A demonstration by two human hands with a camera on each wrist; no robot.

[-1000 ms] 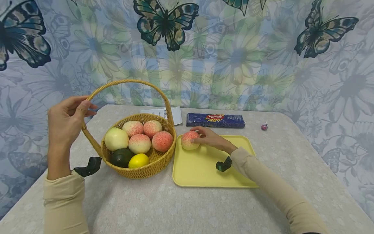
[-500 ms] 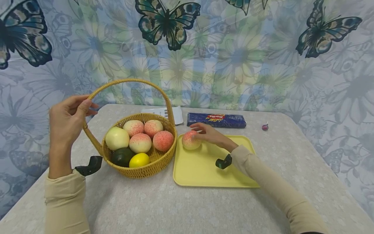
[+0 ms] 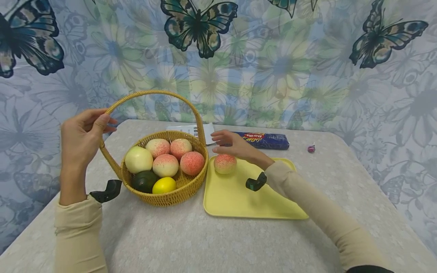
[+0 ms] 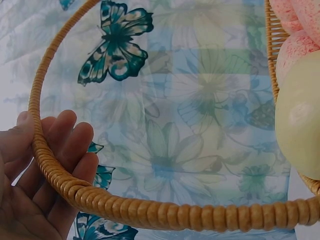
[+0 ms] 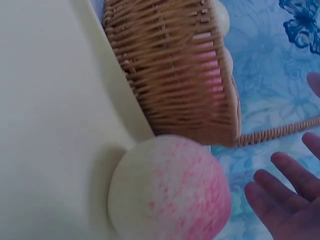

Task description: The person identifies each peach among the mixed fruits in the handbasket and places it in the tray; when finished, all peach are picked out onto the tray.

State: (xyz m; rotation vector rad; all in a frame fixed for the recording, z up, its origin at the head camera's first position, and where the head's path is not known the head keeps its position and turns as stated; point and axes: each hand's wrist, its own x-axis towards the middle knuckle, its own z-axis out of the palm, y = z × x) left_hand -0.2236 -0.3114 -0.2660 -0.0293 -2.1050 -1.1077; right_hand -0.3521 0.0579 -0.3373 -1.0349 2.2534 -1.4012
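Note:
A wicker basket (image 3: 177, 193) holds several peaches (image 3: 165, 165), a pale apple (image 3: 138, 159), a dark avocado (image 3: 145, 181) and a lemon (image 3: 164, 185). My left hand (image 3: 83, 136) grips the basket's arched handle (image 3: 150, 93), seen close in the left wrist view as woven handle (image 4: 165, 212) with fingers (image 4: 70, 145) round it. One peach (image 3: 225, 163) sits alone on the yellow tray (image 3: 249, 201). My right hand (image 3: 232, 144) hovers just above that peach, fingers relaxed and holding nothing. The right wrist view shows the peach (image 5: 170, 190) beside the basket wall (image 5: 175, 75).
A blue pasta packet (image 3: 264, 140) and a white paper (image 3: 191, 131) lie behind the tray and basket. A small purple candy (image 3: 311, 148) sits at the far right. A butterfly-patterned curtain backs the grey table (image 3: 218, 242).
My right hand has let go of the peach on the tray and lifted up and back from it. The left hand stays on the basket handle.

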